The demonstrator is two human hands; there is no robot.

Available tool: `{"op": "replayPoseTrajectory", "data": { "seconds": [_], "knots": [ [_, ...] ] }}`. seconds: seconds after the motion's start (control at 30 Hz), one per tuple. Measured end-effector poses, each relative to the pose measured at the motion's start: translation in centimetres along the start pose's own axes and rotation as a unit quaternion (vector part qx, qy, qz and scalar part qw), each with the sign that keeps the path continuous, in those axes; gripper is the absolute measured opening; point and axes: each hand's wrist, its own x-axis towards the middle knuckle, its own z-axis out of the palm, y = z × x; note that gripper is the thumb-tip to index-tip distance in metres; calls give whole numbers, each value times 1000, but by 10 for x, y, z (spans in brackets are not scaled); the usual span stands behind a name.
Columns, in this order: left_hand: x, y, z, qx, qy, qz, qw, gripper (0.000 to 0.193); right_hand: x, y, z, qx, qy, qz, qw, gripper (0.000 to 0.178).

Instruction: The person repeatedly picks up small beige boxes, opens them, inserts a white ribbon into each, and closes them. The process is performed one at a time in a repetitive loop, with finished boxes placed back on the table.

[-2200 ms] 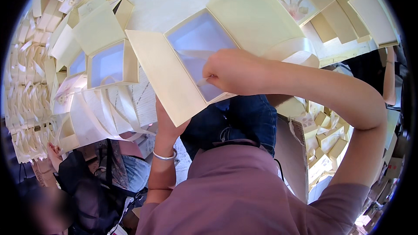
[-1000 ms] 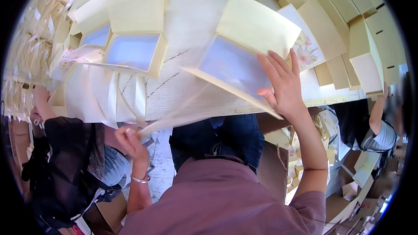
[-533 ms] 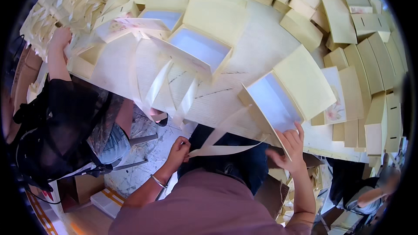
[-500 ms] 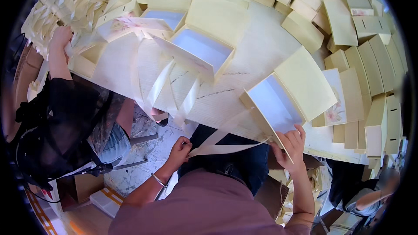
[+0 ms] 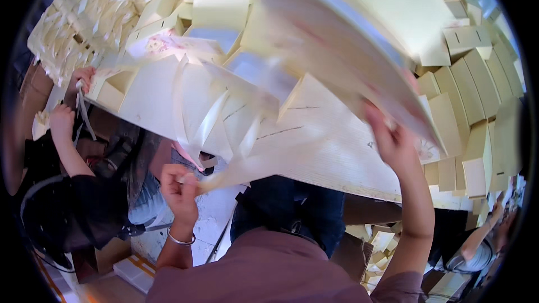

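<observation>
My left hand (image 5: pixel 181 191), with a bracelet at its wrist, pinches the end of a pale ribbon (image 5: pixel 227 175). The ribbon runs right, blurred, over the table edge. In my right hand (image 5: pixel 390 137) is a cream cardboard box (image 5: pixel 331 50), raised above the table and tilted. Motion smears the box, and its broad panel with faint pink print faces me. My fingers close on its lower edge; some are hidden behind it. Left of it, an open cream box (image 5: pixel 261 73) with a pale inside lies on the table, loose ribbons (image 5: pixel 208 118) hanging nearby over the edge.
The white table (image 5: pixel 337 160) carries stacked cream boxes (image 5: pixel 477 92) at the right and a heap of ribboned boxes (image 5: pixel 106 11) at the far left. A co-worker's hands (image 5: pixel 63 119) hold a ribbon at the left. Another person's arm (image 5: pixel 477 241) shows at lower right.
My right hand has lifted the box off the table, up and away from me. My left hand has moved left and slightly up with the ribbon. The co-worker's hands now hold a ribbon.
</observation>
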Motion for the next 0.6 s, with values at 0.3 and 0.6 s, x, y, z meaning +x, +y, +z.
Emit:
{"op": "replayPoseTrajectory", "data": {
  "seconds": [0.3,0.6],
  "knots": [
    [16,-18,-31,-135,87,-124,979,4,72,17,165,170,-178,27,969,33],
    [25,-32,-28,-131,48,-139,980,4,45,61,148,137,106,-32,984,26]
  ]
}}
